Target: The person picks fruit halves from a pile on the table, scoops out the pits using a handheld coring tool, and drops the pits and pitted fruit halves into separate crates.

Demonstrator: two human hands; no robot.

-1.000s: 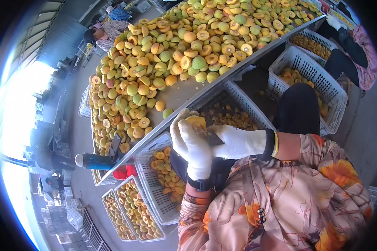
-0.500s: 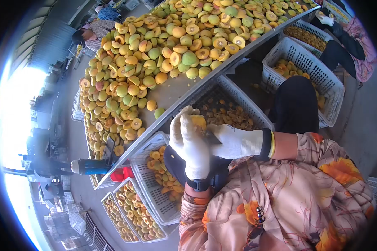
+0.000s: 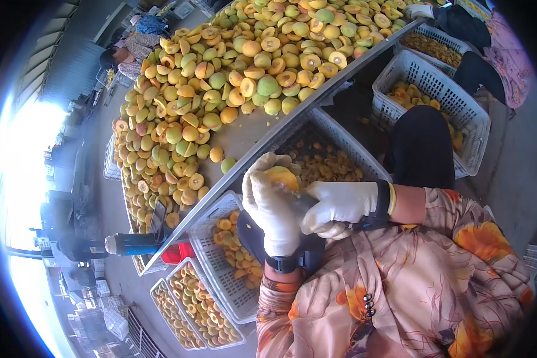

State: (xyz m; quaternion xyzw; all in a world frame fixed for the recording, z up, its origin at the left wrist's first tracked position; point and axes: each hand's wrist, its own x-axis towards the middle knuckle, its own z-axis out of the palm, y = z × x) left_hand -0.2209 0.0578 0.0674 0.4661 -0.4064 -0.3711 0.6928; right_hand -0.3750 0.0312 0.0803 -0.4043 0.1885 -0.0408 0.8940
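At centre, the left hand (image 3: pixel 271 209) grips a fruit piece (image 3: pixel 283 178), which could slip if wet; the right hand (image 3: pixel 347 201) is curled, its contents unclear.

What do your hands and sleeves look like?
My left hand wears a white fabric glove, with a black, watch-like band at the wrist. My right hand wears a matching white glove, and its black cuff has a thin yellow edge. Both gloves look a bit grubby on the fingers. My loose, pale pink sleeves have orange patches and thin dark lines.
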